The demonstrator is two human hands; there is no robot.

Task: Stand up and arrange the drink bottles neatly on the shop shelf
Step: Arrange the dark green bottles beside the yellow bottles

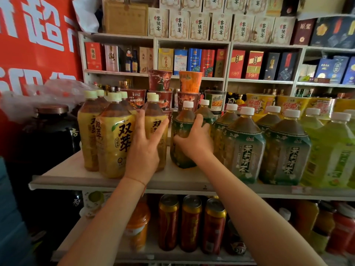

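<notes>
Left hand [143, 148], fingers spread flat, steadies yellow-label tea bottle [156, 131] upright; right hand [194, 143] grips dark-green-label tea bottle [180, 135] w/ curled fingers, prob. to square the row.

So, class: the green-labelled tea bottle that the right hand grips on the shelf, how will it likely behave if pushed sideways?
The green-labelled bottle looks full, so it is probably heavy and slides rather than skips. It is tall with a narrow neck, so a high push from the right hand may tip it. Its glossy label could be slippery.

Glossy plastic bottles [115, 143], shiny metal cans [192, 223], seemingly matt shelf board [63, 175].
</notes>
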